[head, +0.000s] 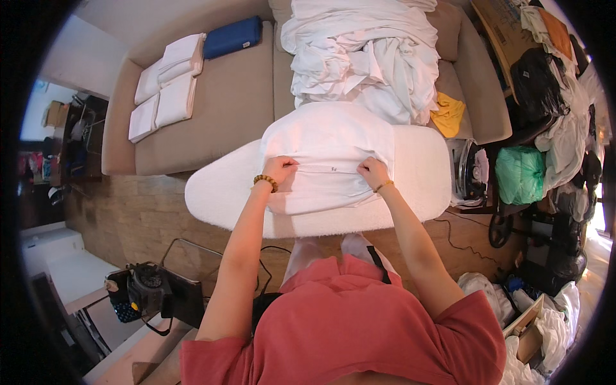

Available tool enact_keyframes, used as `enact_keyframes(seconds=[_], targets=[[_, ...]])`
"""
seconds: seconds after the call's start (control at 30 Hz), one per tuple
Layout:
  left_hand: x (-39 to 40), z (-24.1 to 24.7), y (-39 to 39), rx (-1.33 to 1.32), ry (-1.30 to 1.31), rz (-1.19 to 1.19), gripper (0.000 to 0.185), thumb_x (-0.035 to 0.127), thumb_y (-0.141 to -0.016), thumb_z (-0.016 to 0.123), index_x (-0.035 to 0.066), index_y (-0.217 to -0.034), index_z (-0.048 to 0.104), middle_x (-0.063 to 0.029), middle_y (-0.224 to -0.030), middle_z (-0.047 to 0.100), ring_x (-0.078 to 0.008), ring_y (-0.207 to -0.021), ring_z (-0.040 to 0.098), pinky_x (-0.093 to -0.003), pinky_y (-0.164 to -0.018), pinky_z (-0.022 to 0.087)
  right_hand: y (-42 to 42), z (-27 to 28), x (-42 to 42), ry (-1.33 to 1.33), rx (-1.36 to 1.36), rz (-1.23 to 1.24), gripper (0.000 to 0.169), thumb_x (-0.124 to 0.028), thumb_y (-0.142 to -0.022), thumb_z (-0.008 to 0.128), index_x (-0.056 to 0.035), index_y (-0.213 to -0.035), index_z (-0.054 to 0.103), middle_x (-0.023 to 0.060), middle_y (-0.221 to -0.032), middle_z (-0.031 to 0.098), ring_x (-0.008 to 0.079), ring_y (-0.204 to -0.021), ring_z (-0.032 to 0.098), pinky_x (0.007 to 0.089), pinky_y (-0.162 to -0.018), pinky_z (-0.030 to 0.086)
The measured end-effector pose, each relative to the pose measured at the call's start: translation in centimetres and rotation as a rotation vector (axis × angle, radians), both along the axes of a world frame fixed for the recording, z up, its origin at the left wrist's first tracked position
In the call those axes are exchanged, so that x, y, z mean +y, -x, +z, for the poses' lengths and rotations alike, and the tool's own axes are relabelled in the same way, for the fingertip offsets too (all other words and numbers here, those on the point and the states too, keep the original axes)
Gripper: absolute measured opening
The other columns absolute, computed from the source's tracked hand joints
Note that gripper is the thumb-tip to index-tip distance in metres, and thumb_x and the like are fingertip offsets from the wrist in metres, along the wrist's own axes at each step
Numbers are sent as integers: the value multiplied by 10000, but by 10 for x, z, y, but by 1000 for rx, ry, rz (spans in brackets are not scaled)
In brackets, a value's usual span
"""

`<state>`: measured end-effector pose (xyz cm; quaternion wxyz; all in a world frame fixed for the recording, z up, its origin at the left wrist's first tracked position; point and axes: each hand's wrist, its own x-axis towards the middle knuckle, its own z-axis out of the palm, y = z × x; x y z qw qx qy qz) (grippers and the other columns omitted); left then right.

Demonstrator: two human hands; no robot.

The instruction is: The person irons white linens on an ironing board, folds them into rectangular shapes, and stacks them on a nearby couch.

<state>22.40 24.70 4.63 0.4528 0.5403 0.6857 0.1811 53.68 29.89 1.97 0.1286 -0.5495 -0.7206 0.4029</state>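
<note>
Before me a white cloth (332, 132) is spread over a padded ironing board (221, 192) with a white, fuzzy cover. My left hand (280, 169), with a beaded bracelet at the wrist, pinches a fold of this cloth on its left side. On the right side, my right hand (374, 173) pinches the same fold between thumb and fingers. The fold runs nearly straight between both hands and bears a small dark marking. Part of the cloth's near edge lies rumpled on the board. Beyond the board, a large heap of crumpled white fabric (361, 57) rests on the sofa.
Folded white cloths (175, 98) and a folded blue item (233, 37) lie on the beige sofa (231, 91). A yellow cloth (448, 114) is at its right. What looks like an iron (474, 175) stands beside the board, near a green plastic bag (519, 175). Cords cross the wooden floor (144, 211).
</note>
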Motion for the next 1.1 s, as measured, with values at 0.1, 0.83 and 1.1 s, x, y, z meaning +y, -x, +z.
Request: enact_keyframes(seconds=[0.1, 0.83, 1.1], targets=[[4, -3, -2, -38, 45, 87, 166, 71, -727, 651, 41, -890, 668, -97, -829, 659, -161, -753, 606, -277, -732, 481, 3, 1, 9, 54, -81, 27, 203, -233, -762, 585, -36, -773, 633, 133, -870, 594, 298, -849, 556, 363, -780, 427], [-45, 306, 84, 743, -538, -826, 111, 244, -725, 671, 176, -808, 644, 14, -798, 610, -204, -1026, 494, -566, -1027, 144, -61, 314, 91, -734, -452, 732, 149, -303, -645, 712, -176, -687, 646, 23, -848, 623, 281, -1156, 389, 517, -987, 216], [-1, 521, 219, 1306, -1114, -395, 161, 68, -855, 525, 25, -994, 595, -86, -1132, 541, -230, -1064, 518, -353, -953, 386, -43, 514, 111, -1122, -178, 674, 61, -35, -742, 651, -82, -777, 635, 43, -947, 563, 186, -977, 491, 266, -803, 408]])
